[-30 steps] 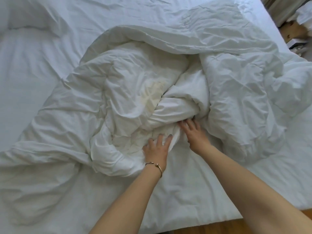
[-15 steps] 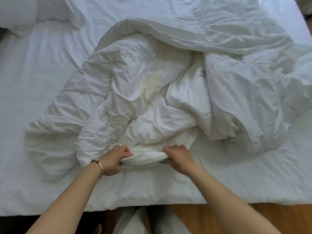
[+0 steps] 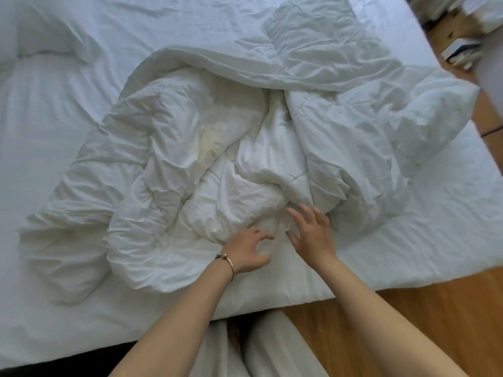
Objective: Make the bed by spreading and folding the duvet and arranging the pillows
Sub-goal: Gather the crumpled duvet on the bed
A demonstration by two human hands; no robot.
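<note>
Hands point(image 3: 283, 243) spread over rumpled duvet point(image 3: 190, 164)

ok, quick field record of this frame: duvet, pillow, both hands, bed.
duvet: bunched in a heap mid-bed, not spread
pillow: far left corner of bed
left hand: fingers spread, at duvet's near edge, gripping nothing
right hand: fingers straight, over duvet's near edge, gripping nothing
bed: sheet wrinkled

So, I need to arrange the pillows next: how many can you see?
2: one pillow at the bed's far left corner, another pillow at the right edge beside the bunched duvet. Others may lie hidden under it.
</note>
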